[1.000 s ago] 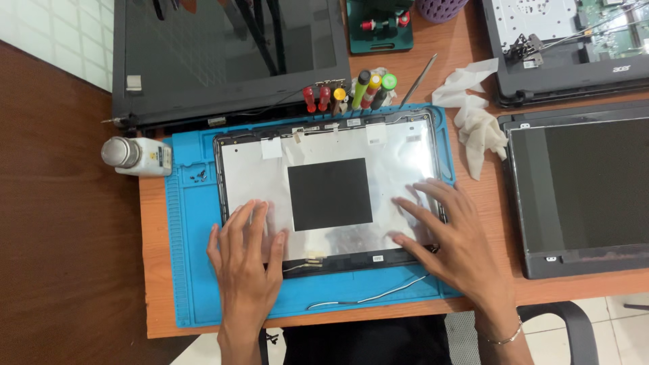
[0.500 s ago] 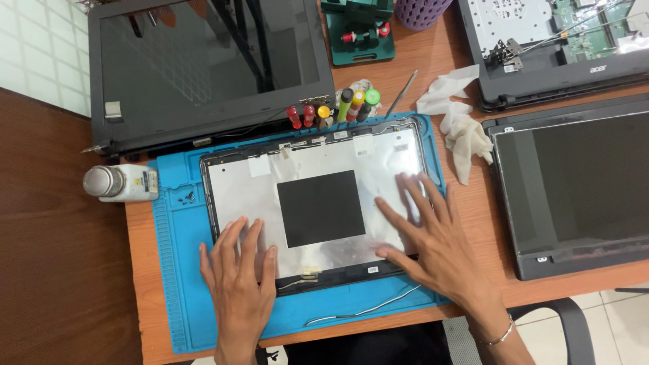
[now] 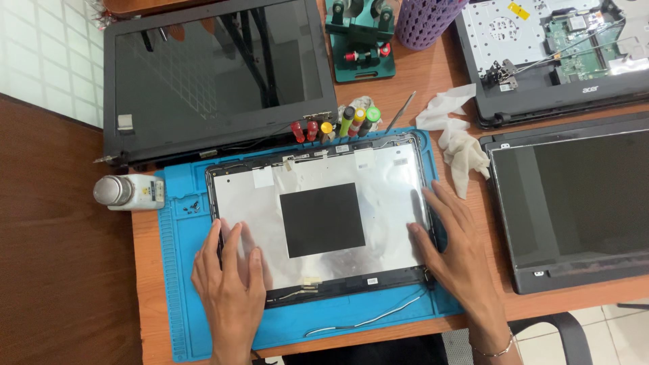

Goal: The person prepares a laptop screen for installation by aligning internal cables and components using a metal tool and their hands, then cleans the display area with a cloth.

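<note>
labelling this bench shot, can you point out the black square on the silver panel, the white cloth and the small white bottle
black square (image 3: pixel 322 219), head view, centre of the square patch
white cloth (image 3: pixel 460 142), head view, middle of the crumpled folds
small white bottle (image 3: pixel 138 192), head view, its white body, lying on its side

Screwdrivers (image 3: pixel 332 126) crowd mat's (image 3: pixel 177 270) far edge — near strip open (loose wire (image 3: pixel 368 319)).

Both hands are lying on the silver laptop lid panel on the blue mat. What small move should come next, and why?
Probably curl the right hand around the silver panel at its right edge. The left hand already presses flat on the lower left corner, the right hand's fingers lie along that edge, and the blue mat leaves room.
</note>
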